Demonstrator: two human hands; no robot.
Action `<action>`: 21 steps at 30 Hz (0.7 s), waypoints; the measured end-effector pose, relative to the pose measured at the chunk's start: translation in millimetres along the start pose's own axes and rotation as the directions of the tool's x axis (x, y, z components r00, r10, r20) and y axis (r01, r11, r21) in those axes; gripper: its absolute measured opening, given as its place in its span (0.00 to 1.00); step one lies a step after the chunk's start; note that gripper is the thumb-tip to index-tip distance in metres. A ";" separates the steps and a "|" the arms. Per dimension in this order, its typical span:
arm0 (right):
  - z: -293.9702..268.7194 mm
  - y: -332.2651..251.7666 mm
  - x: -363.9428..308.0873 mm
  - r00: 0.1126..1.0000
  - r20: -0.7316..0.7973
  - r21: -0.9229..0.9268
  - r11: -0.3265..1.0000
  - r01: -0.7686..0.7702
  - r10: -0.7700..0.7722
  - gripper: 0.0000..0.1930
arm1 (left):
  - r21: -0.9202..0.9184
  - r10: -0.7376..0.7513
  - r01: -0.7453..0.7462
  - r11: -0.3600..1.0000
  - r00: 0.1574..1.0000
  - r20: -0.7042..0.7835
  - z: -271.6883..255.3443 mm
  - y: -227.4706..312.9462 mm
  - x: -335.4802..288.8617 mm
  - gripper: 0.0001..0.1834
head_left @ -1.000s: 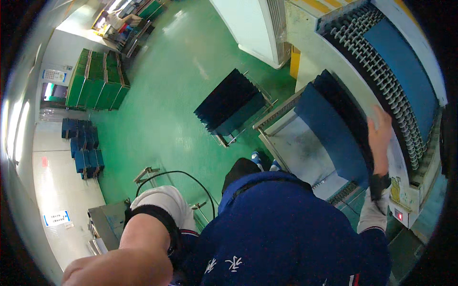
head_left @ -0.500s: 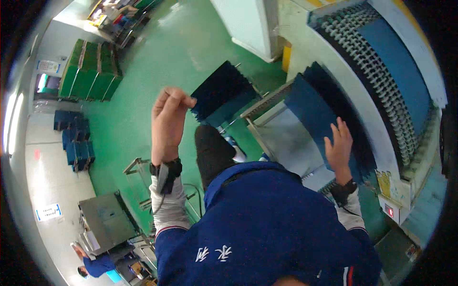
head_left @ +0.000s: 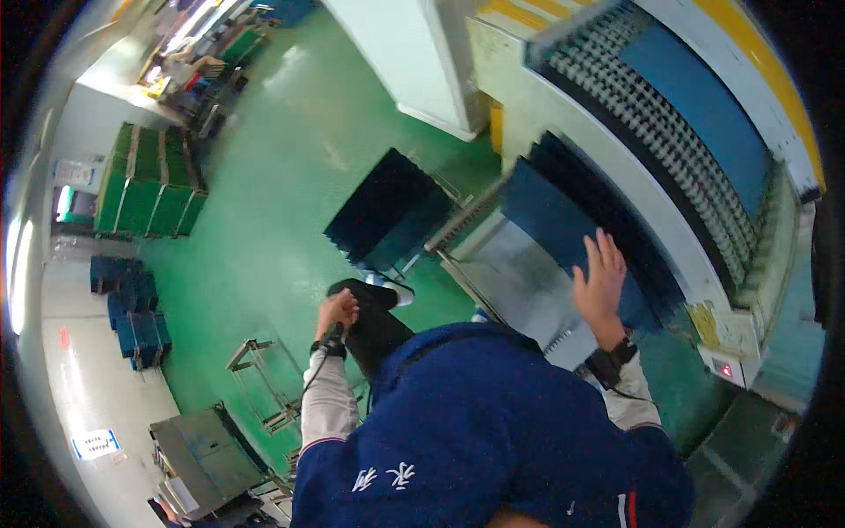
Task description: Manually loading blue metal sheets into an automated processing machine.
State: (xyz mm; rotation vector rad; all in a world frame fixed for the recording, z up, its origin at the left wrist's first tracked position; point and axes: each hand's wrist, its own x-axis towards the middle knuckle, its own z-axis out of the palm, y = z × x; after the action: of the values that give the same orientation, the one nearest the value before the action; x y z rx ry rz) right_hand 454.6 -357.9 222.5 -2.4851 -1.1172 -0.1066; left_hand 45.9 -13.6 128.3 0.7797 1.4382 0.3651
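Observation:
My right hand (head_left: 601,280) is open, its fingers stretched out and slightly spread over the edge of a dark blue panel (head_left: 550,216). That panel leans at the front of a row of thin, darker panels (head_left: 607,207) on a metal stand (head_left: 506,264). Whether the palm presses on the panel, I cannot tell. My left hand (head_left: 338,310) hangs low beside my dark trouser leg, fingers curled in, with nothing visible in it. Ahead of my leg, more dark blue panels (head_left: 387,207) stand packed in a rack.
A machine with a roller conveyor (head_left: 656,132) runs along the right, a blue panel (head_left: 704,114) lying on it. A white pillar (head_left: 409,62) rises ahead. On the left are green stacks (head_left: 150,194), blue stacks (head_left: 132,304), a metal frame cart (head_left: 255,370) and a grey cabinet (head_left: 207,453).
My left hand has dropped from a raised position down beside my leg. My right hand stays open at the blue panel. The whole view has shifted slightly.

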 end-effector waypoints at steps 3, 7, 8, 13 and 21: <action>5.7 -4.3 6.4 0.999 0.027 -0.032 0.999 -0.021 0.022 0.30 | 0.051 -0.051 0.051 0.997 0.999 0.001 -33.8 -18.4 16.4 0.14; 2.6 -13.9 5.2 0.996 0.064 -0.093 0.994 -0.049 0.055 0.29 | 0.123 -0.065 0.079 0.989 0.991 -0.118 -39.8 -23.9 12.0 0.15; 3.1 -14.7 3.7 0.996 0.069 -0.119 0.992 -0.042 0.051 0.29 | 0.128 -0.050 0.062 0.990 0.994 -0.095 -40.3 -25.2 14.8 0.14; 5.9 -19.5 1.5 0.992 0.068 -0.119 0.989 -0.093 0.102 0.31 | 0.168 0.016 -0.011 0.986 1.000 -0.025 -34.8 -28.0 29.7 0.16; 3.7 -2.4 -28.1 0.986 -0.006 -0.165 0.972 -0.168 0.169 0.30 | 0.159 0.012 -0.004 0.987 0.999 -0.049 -36.8 -29.7 45.1 0.15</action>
State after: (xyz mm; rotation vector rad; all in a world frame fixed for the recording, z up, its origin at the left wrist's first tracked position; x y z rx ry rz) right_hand 433.4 -374.6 213.4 -2.7182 -0.9286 -0.1445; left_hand 9.8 4.5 76.9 0.9110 1.5244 0.2799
